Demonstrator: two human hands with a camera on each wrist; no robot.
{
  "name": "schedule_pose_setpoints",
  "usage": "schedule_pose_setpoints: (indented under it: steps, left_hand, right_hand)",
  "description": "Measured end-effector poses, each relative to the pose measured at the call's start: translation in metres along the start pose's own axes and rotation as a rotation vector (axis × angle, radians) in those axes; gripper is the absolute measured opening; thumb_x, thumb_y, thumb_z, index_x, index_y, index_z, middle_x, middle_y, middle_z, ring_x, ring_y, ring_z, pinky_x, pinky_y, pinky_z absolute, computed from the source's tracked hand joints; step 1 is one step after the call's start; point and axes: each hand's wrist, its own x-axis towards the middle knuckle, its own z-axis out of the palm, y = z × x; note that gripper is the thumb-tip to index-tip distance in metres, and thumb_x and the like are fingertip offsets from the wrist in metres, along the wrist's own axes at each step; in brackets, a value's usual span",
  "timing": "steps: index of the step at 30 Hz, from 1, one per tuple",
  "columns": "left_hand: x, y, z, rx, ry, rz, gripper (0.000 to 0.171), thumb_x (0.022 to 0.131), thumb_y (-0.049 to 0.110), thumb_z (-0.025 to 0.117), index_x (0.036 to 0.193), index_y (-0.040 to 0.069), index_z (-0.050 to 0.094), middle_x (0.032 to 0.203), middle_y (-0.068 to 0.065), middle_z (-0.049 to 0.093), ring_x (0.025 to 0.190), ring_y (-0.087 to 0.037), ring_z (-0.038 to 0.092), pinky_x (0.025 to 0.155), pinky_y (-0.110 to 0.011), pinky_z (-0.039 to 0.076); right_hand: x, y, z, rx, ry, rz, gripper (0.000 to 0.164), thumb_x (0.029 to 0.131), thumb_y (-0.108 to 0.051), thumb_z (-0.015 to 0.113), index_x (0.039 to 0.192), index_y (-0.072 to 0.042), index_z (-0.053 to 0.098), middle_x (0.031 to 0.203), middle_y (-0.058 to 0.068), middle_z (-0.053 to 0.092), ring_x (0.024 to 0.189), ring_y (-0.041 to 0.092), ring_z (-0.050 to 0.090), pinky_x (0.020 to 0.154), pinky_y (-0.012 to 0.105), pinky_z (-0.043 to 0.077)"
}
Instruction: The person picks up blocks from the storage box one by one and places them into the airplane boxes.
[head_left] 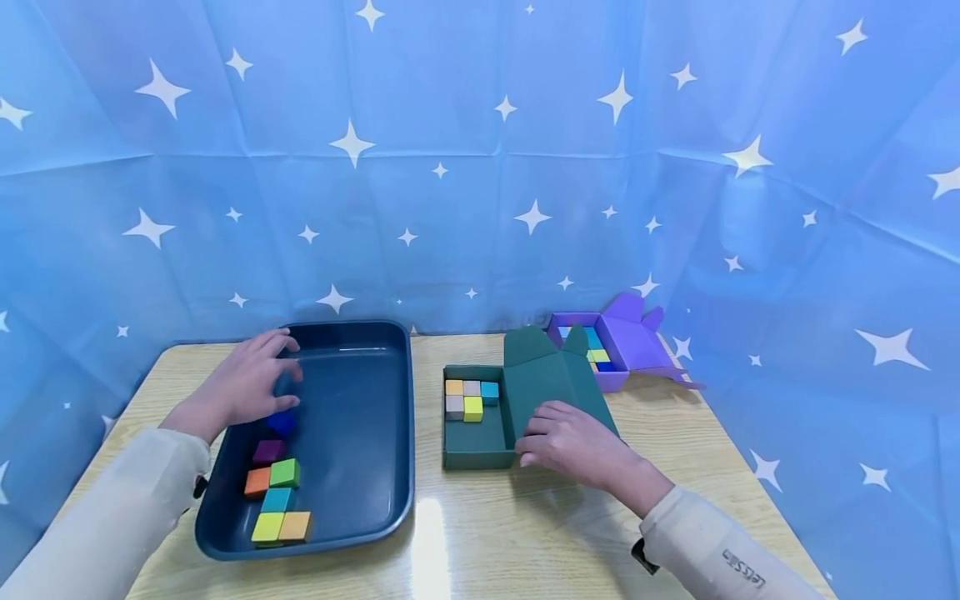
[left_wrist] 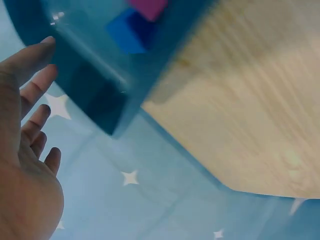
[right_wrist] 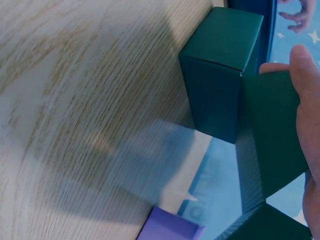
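My left hand [head_left: 251,379] hovers over the left side of a dark blue tray [head_left: 352,533], fingers apart and holding nothing. Below it in the tray lie a blue cube [head_left: 282,423] and a purple cube [head_left: 269,452], with green, orange, teal, yellow and light orange cubes nearer the front. With thumb and fingers my right hand [head_left: 566,442] grips the edge of the lid [right_wrist: 275,130] of a green box [head_left: 480,459]. This lid is folded open to the right. Several cubes, among them a yellow cube [head_left: 472,409], sit at the back of the green box.
Behind the green box on the right stands an open purple box [head_left: 613,382] with colored cubes inside, its lid [head_left: 637,342] spread to the right. A wooden table [head_left: 480,533] carries everything. A blue star-patterned cloth [head_left: 465,192] hangs behind it and at the sides.
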Motion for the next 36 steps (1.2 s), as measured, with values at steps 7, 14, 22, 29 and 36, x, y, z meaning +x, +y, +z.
schedule_pose_setpoints:
  steps: [7, 14, 22, 29, 36]
  left_hand:
    - [-0.018, -0.008, 0.015, -0.022, -0.061, -0.039, 0.02, 0.074, 0.025, 0.082, 0.09, 0.015, 0.074, 0.131, -0.02, 0.054, 0.137, -0.045, 0.029, 0.11, -0.068, 0.027]
    - [-0.026, -0.011, 0.025, 0.001, -0.092, -0.045, 0.023, 0.069, 0.02, 0.085, 0.088, 0.018, 0.073, 0.131, -0.02, 0.054, 0.135, -0.045, 0.03, 0.109, -0.068, 0.028]
    - [-0.026, -0.013, 0.029, -0.002, -0.109, -0.064, 0.026, 0.067, 0.023, 0.088, 0.088, 0.02, 0.074, 0.131, -0.02, 0.054, 0.135, -0.045, 0.03, 0.109, -0.069, 0.028]
    - [-0.027, -0.014, 0.031, -0.022, -0.112, -0.076, 0.024, 0.07, 0.027, 0.086, 0.089, 0.02, 0.073, 0.131, -0.02, 0.054, 0.135, -0.046, 0.029, 0.109, -0.07, 0.026]
    - [-0.02, -0.012, 0.024, -0.025, -0.067, -0.065, 0.02, 0.075, 0.03, 0.08, 0.084, 0.015, 0.071, 0.13, -0.02, 0.055, 0.136, -0.044, 0.03, 0.112, -0.066, 0.025]
  right_hand:
    - [0.0, -0.001, 0.0, 0.02, -0.01, 0.016, 0.029, 0.098, -0.041, 0.052, 0.097, -0.024, 0.075, 0.09, -0.012, 0.072, 0.089, 0.008, 0.063, 0.093, 0.031, 0.053]
    - [-0.001, -0.001, 0.001, 0.007, -0.011, 0.005, 0.029, 0.098, -0.041, 0.052, 0.097, -0.024, 0.075, 0.09, -0.012, 0.072, 0.088, 0.008, 0.062, 0.092, 0.03, 0.053]
    - [0.0, -0.001, 0.0, 0.011, 0.004, 0.003, 0.027, 0.097, -0.041, 0.054, 0.095, -0.024, 0.075, 0.089, -0.013, 0.071, 0.087, 0.008, 0.063, 0.091, 0.03, 0.053]
    - [-0.001, -0.001, 0.0, 0.005, 0.0, 0.001, 0.028, 0.097, -0.041, 0.053, 0.095, -0.024, 0.075, 0.089, -0.012, 0.071, 0.087, 0.008, 0.063, 0.091, 0.03, 0.053]
    - [0.0, -0.002, 0.0, 0.012, -0.005, 0.011, 0.028, 0.098, -0.041, 0.053, 0.096, -0.024, 0.075, 0.09, -0.013, 0.071, 0.088, 0.008, 0.063, 0.092, 0.03, 0.053]
